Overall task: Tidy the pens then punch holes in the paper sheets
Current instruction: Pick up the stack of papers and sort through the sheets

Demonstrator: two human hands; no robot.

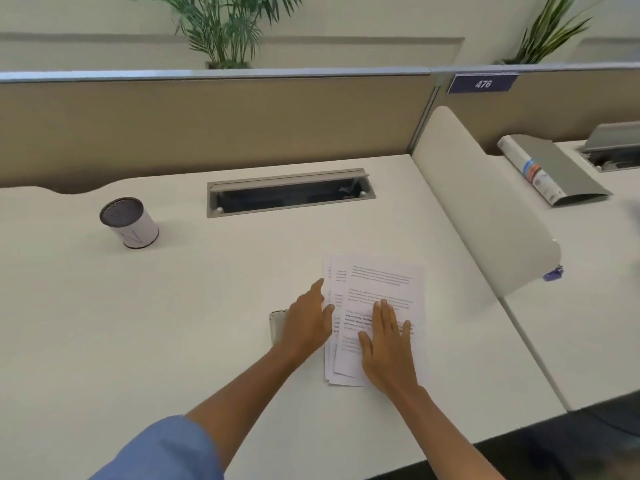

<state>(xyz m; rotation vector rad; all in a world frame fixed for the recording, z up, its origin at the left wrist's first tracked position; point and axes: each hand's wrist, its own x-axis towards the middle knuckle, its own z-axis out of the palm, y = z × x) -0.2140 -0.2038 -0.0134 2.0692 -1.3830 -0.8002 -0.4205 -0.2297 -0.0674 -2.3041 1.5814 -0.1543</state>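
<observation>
A loose stack of printed white paper sheets [377, 306] lies on the pale counter [173, 323], toward its right edge. A small silvery metal object [277, 323] sits just left of the stack. A white cylindrical pen cup [130, 221] stands near the back left, with a grey rectangular cable tray [289, 192] recessed at the back edge.

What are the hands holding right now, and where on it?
Nothing is gripped. The right hand lies flat on the paper sheets; the left hand hovers open at their left edge.
</observation>
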